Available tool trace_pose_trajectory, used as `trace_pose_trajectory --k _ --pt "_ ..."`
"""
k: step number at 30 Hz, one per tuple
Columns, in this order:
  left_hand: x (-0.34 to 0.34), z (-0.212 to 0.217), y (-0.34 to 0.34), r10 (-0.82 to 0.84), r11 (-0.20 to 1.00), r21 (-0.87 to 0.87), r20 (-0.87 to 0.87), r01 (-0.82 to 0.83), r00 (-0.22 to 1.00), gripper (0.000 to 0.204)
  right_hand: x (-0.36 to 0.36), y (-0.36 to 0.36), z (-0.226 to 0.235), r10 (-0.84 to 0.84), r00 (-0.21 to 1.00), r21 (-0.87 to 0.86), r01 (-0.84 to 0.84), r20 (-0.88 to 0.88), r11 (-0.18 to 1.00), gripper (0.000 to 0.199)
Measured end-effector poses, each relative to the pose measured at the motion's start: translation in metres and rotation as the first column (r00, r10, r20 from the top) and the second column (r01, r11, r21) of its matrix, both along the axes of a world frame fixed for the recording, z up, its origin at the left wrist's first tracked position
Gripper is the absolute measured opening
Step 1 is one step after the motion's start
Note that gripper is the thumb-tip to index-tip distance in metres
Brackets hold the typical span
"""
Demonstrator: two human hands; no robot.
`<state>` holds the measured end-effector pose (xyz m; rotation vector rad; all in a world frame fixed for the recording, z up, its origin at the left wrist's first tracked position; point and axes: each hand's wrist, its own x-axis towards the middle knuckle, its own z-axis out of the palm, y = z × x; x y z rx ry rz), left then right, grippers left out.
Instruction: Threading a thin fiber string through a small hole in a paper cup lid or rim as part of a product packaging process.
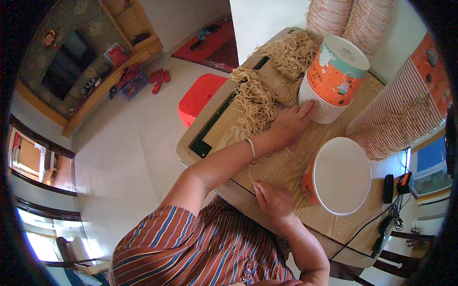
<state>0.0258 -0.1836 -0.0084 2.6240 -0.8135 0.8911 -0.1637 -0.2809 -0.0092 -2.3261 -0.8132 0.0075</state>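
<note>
My left hand [291,126] reaches across the table, fingers stretched out, their tips against the lower rims of a short stack of upside-down paper buckets [334,81] in orange, green and white. Beside that hand lies a tangled bundle of tan paper cord [257,102], with a second bundle [293,55] behind it. Close to the near table edge, my right hand [275,200] is closed in a pinch, and a thin tan cord [251,177] sticks up from its fingertips. To its right a single paper bucket [344,174] has its white inside showing.
A long leaning stack of buckets [400,114] lines the table's right side; more stacks [329,19] stand at the back. Black cables [395,214] and a small black-and-orange box [405,183] lie at the right edge. A red stool [200,97] stands left of the wooden table [305,224].
</note>
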Motion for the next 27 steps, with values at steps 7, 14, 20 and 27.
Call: trace_pose_trajectory --k 7,14,20,27 --pt "0.002 -0.006 -0.006 0.075 0.997 -0.005 0.021 -0.075 0.997 0.068 0.0 0.0 -0.006 0.006 1.0 0.019 -0.006 -0.001 1.0 0.022" --pt "-0.002 -0.003 -0.01 0.067 0.998 -0.019 0.006 -0.067 0.998 0.067 0.0 0.001 0.001 0.008 0.999 0.088 -0.013 0.054 0.996 0.013" --pt "-0.006 -0.003 -0.007 0.087 0.995 0.046 -0.002 -0.087 0.996 0.068 0.0 -0.001 0.004 0.015 0.998 -0.011 -0.016 -0.064 1.0 0.022" --pt "-0.008 -0.006 -0.006 0.068 0.997 0.033 0.022 -0.068 0.997 0.062 -0.001 -0.001 0.006 0.019 1.0 0.011 -0.018 -0.024 1.0 0.022"
